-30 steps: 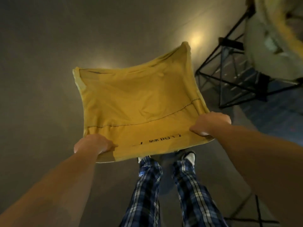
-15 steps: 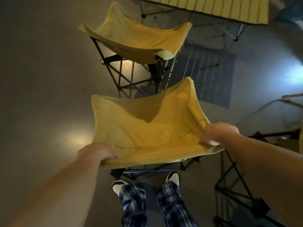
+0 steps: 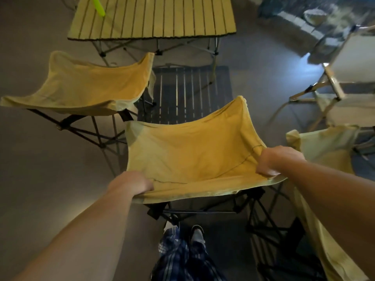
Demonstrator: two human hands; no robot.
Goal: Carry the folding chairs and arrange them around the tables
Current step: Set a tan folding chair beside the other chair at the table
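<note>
A yellow fabric folding chair (image 3: 188, 151) with a black frame sits in the middle, in front of my legs. My left hand (image 3: 133, 182) grips its near left fabric corner. My right hand (image 3: 278, 160) grips its near right corner. Beyond it stands a slatted yellow table (image 3: 154, 17). A second yellow chair (image 3: 81, 86) stands on the floor to the left, beside the table. A third yellow chair (image 3: 324, 155) stands close on the right, partly hidden by my right arm.
A bright green object (image 3: 98, 6) lies on the table's far left part. A pale chair with a light frame (image 3: 345, 78) stands at the right back. The table's slatted shadow falls on the grey floor (image 3: 40, 179) ahead; open floor lies at left.
The view has swung round with the chair held in both hands: first only bare floor lay ahead, now the table and the left chair are in front and closer.
</note>
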